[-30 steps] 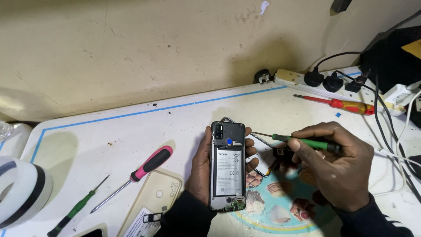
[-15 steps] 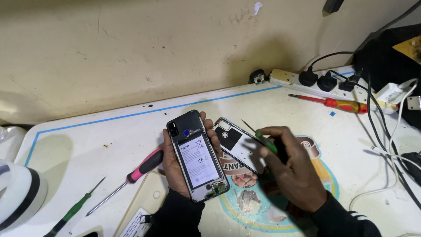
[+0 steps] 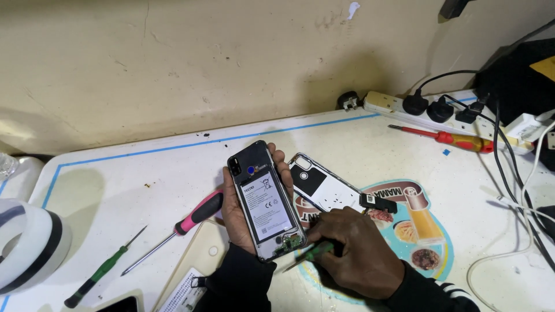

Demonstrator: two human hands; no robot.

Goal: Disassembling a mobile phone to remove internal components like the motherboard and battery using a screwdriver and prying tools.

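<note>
- Right hand (image 3: 355,260): nearest the viewer, at the lower end of the opened phone (image 3: 266,202). Fingers closed around a small green-handled screwdriver (image 3: 309,254), its tip on the circuit board at the phone's bottom edge. A second ago this tool was at the phone's top end, by the camera; half a second ago it was held off to the right. Work appears to have shifted from the upper to the lower board.
- Left hand (image 3: 240,214): fingers wrapped around the opened phone from behind, holding it off the bench (image 3: 144,173), back facing up, battery and blue-ringed camera part exposed. The phone is now tilted with its top leaning left; a second ago it stood straighter.
- Back cover (image 3: 315,185): lies flat on the bench just right of the phone, inner side up. It was not in view a second ago, so it appears freshly uncovered as the hands shifted.
- Small black part (image 3: 378,202): right of the phone, at the cover's lower end, on a round printed mat (image 3: 416,231).
- Left of the phone: pink-handled screwdriver (image 3: 185,222), partly behind the left hand; further left a green-handled screwdriver (image 3: 101,274).
- Far right of the phone, by the wall: red-handled screwdriver (image 3: 445,137) and a power strip (image 3: 393,104) with plugs in it.
</note>
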